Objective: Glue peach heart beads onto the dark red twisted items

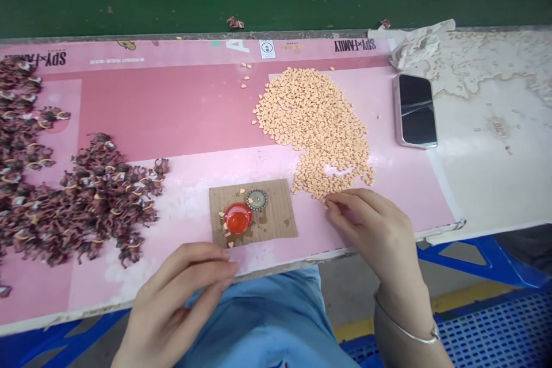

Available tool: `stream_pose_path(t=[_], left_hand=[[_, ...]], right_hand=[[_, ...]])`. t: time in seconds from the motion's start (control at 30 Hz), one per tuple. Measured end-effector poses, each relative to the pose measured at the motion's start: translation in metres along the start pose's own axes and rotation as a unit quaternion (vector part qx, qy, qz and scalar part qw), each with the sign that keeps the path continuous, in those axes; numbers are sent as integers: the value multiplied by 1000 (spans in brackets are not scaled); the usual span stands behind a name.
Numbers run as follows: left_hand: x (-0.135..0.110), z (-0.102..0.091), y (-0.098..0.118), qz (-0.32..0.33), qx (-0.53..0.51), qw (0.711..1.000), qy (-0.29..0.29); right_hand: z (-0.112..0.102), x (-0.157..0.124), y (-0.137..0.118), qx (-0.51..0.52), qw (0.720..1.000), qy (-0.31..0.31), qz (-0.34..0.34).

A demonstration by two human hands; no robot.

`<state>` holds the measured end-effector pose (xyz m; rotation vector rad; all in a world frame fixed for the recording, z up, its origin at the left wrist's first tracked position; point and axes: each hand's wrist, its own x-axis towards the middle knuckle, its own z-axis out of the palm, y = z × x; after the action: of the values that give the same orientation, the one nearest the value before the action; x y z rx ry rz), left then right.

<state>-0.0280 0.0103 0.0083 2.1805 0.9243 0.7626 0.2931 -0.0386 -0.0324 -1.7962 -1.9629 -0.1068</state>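
Note:
My right hand (374, 229) rests on the pink mat (172, 109), fingertips pinched at the near edge of a heap of small beige heart-shaped pieces (314, 126). My left hand (181, 299) hovers at the table's front edge, thumb and fingers drawn together; whether it holds anything is hidden. Just beyond it lies a brown cardboard square (276, 218) carrying a red dome-shaped cap (237, 218), a round metal bottle cap (257, 199) and a few loose beige hearts.
A big pile of small dark brown figures with yellow bands (86, 195) covers the left of the mat. A phone (414, 110) lies face up at the right, crumpled paper (416, 46) behind it. The green floor lies beyond the table's far edge.

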Motion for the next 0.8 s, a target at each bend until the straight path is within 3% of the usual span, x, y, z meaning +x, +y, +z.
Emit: stream_pose_path(t=[0.13, 0.23, 0.33, 0.4, 0.53, 0.8], left_hand=[[-3, 9, 4, -28, -38, 999, 24], [1, 24, 10, -60, -84, 994, 41], [6, 35, 16, -69, -115, 990, 54], [7, 38, 18, -69, -122, 987, 74], [7, 35, 21, -58, -111, 987, 105], [7, 32, 18, -32, -50, 989, 138]], right_hand=[[-6, 8, -6, 14, 1000, -9, -6], [-10, 14, -32, 120, 993, -10, -12], [-9, 17, -72, 316, 948, 10, -40], [-5, 18, -94, 366, 929, 19, -56], [1, 21, -113, 350, 935, 16, -47], [-3, 25, -113, 255, 963, 9, -83]])
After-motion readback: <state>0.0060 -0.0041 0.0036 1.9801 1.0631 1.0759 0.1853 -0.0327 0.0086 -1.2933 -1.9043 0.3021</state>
